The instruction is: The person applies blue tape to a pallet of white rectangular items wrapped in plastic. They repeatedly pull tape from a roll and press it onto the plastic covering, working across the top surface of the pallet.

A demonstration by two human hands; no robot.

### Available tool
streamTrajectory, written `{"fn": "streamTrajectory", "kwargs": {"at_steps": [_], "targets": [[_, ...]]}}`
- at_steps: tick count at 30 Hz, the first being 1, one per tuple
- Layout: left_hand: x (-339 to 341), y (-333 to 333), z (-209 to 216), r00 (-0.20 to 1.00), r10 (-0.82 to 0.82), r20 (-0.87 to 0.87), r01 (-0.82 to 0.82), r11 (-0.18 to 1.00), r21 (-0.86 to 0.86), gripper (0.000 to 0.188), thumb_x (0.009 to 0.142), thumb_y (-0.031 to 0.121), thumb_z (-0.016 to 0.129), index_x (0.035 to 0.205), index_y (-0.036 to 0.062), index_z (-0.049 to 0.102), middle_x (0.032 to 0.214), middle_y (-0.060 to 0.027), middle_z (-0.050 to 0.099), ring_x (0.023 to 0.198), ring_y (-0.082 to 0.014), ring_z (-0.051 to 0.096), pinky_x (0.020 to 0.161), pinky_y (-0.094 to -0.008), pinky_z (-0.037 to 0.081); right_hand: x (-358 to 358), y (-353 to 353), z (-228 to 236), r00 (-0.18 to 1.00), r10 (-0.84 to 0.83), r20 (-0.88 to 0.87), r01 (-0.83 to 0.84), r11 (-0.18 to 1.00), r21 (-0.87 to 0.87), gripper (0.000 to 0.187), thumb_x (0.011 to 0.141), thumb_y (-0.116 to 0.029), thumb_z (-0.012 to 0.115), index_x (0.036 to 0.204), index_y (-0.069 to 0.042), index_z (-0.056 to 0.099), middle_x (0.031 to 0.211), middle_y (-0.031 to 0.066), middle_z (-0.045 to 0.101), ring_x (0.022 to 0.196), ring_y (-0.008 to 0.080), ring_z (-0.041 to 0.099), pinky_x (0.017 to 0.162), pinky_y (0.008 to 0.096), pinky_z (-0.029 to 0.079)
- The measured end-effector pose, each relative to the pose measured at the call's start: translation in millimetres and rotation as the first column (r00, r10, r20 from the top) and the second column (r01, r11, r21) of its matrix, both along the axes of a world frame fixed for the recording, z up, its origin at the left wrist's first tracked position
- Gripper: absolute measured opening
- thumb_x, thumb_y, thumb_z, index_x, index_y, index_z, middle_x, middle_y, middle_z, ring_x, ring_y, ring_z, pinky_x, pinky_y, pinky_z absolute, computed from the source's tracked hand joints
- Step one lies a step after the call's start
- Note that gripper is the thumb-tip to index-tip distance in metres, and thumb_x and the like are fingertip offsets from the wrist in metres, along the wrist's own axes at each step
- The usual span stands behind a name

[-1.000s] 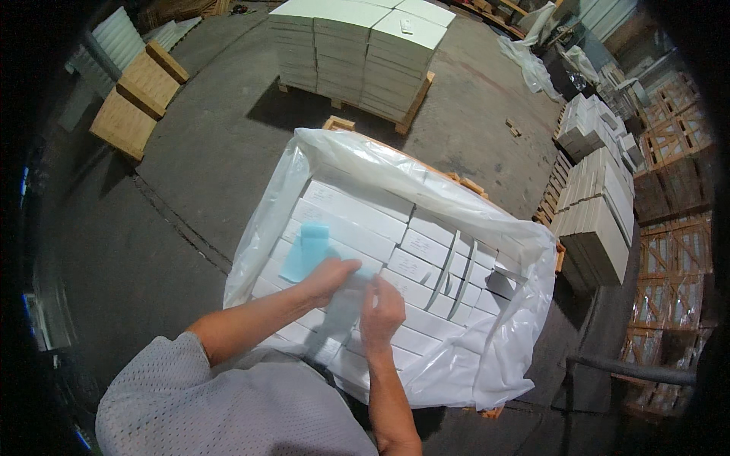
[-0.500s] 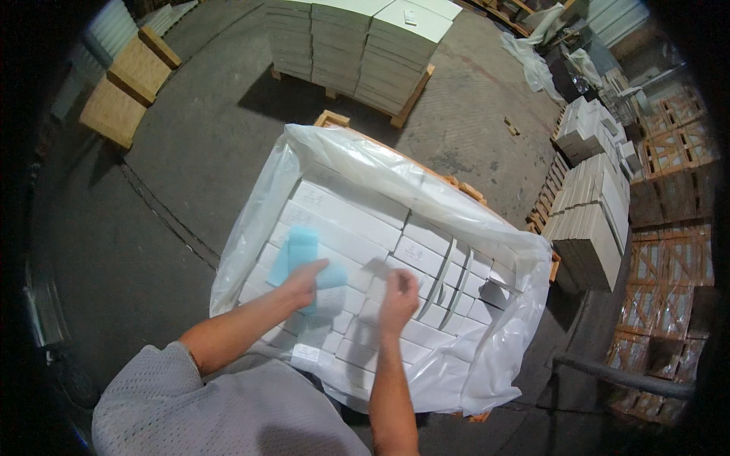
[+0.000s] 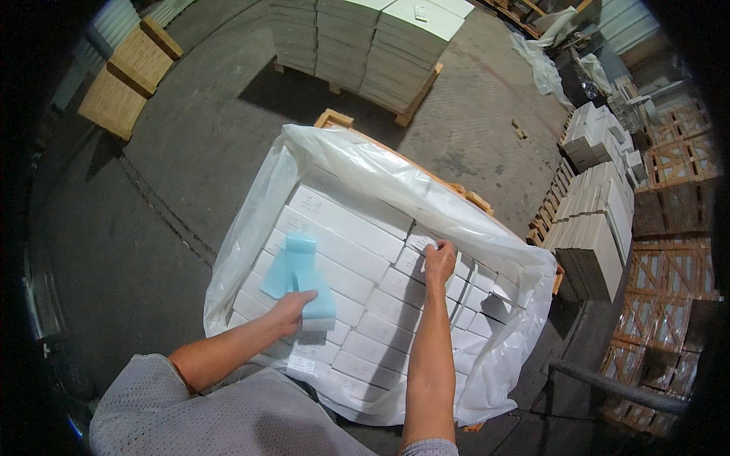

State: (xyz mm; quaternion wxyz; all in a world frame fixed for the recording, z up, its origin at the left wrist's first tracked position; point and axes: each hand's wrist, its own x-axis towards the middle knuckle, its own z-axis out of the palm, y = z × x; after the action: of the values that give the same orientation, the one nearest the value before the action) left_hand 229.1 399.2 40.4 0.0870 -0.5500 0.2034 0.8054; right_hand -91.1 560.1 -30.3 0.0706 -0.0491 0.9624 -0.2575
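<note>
My left hand (image 3: 289,311) is closed on a folded light blue paper strip (image 3: 303,270), its thumb pressed on top. Below that hand hangs a white printed end of the strip (image 3: 304,357). My right hand (image 3: 440,260) reaches over the far right part of the crate, fingertips pinched together at the top of a white box (image 3: 411,261); what they hold, if anything, is too small to make out. Rows of long white boxes (image 3: 334,247) lie packed side by side under both hands, several with small printed marks.
White plastic sheeting (image 3: 251,228) lines the crate and folds over its wooden edge (image 3: 334,119). Thin curved strips (image 3: 465,292) lie across the boxes at right. Beyond stands a pallet stack (image 3: 350,57); more flat cartons (image 3: 589,235) are stacked at right, and a wooden panel (image 3: 125,83) lies far left.
My right hand has moved away and to the right, from the middle boxes to the far right ones. My left hand has come slightly nearer with the blue strip, which hangs more unfolded.
</note>
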Motion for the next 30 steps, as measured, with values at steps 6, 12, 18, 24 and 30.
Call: {"fn": "streamTrajectory", "kwargs": {"at_steps": [6,12,18,24,30], "targets": [[2,-3,-8,1.000,-0.022,-0.020,0.022,1.000,-0.018,0.038,0.098,0.020,0.056,0.126,-0.0049,0.051,0.114,-0.0134,0.062,0.100,-0.0256,0.064,0.088,-0.0409,0.054,1,-3,-11,0.997,0.036,-0.065,-0.030,0.996,0.086,0.033,0.079,-0.023,0.067,0.105,-0.003,0.063,0.101,0.0196,0.066,0.097,0.0368,0.063,0.086,0.0440,0.049],[-4,-4,-3,0.996,-0.081,0.024,0.081,0.996,-0.028,0.038,0.097,0.021,0.057,0.125,-0.0049,0.052,0.114,-0.0132,0.062,0.100,-0.0263,0.064,0.088,-0.0415,0.054,17,-12,1,0.986,0.036,-0.162,-0.015,0.991,0.131,0.033,0.080,-0.019,0.072,0.105,-0.002,0.060,0.105,0.0192,0.065,0.101,0.0351,0.062,0.088,0.0461,0.048],[-7,-2,-2,0.997,-0.077,0.013,0.077,0.996,-0.034,0.039,0.096,0.022,0.058,0.125,-0.0043,0.052,0.115,-0.0133,0.062,0.101,-0.0266,0.063,0.088,-0.0423,0.053,18,-15,0,0.954,0.028,-0.300,0.028,0.983,0.181,0.034,0.082,-0.020,0.070,0.106,0.001,0.059,0.103,0.0210,0.065,0.097,0.0364,0.063,0.088,0.0440,0.049],[-6,-2,-3,0.993,-0.115,-0.003,0.115,0.992,-0.059,0.038,0.097,0.023,0.057,0.124,-0.0035,0.053,0.114,-0.0128,0.062,0.101,-0.0249,0.063,0.087,-0.0413,0.053,-7,-9,-27,0.616,0.131,0.777,0.719,0.309,-0.623,0.021,0.088,-0.017,0.066,0.094,0.002,0.063,0.089,0.0131,0.068,0.079,0.0246,0.068,0.069,0.0364,0.058],[-9,-3,0,0.988,-0.151,0.029,0.153,0.986,-0.073,0.041,0.098,0.023,0.056,0.127,-0.0048,0.051,0.117,-0.0142,0.061,0.105,-0.0252,0.062,0.091,-0.0405,0.051,-35,3,-35,0.803,-0.132,0.581,0.587,0.342,-0.734,0.019,0.090,-0.014,0.061,0.097,0.004,0.060,0.088,0.0146,0.065,0.077,0.0222,0.066,0.054,0.0288,0.055]]}}
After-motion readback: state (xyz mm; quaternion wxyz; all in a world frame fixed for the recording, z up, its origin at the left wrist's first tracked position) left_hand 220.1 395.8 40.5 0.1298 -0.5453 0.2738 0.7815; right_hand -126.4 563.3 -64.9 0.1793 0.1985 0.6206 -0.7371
